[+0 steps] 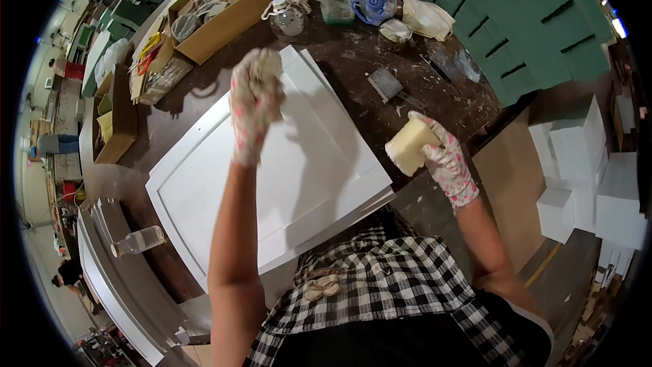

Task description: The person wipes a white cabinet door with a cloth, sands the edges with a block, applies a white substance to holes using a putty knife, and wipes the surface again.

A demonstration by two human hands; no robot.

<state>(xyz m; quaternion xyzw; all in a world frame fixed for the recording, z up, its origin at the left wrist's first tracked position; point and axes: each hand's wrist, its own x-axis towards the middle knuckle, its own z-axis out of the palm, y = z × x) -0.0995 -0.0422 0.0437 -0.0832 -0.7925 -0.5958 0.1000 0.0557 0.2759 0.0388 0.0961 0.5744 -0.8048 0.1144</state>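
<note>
My right hand (448, 163), in a white glove with pink spots, grips a pale yellow sponge block (409, 146) just off the right side of the white panels. My left hand (257, 95), in a matching soiled glove, is closed and raised over the upper left part of the top panel. Whatever it may hold blends with the stained glove, and I cannot make it out. Beneath lies a white cabinet door panel (272, 190) with a recessed middle, stacked on at least one other. My arms cast shadows across it.
Beyond the panels are a clear jug (286, 19), a blue-handled bottle (375, 7), a round tin (395, 32) and a scraper (386, 84). A cardboard box (227, 24) of odds and ends stands far left. A clear bottle (138, 240) lies left. Green slotted panels (523, 20) rise at right.
</note>
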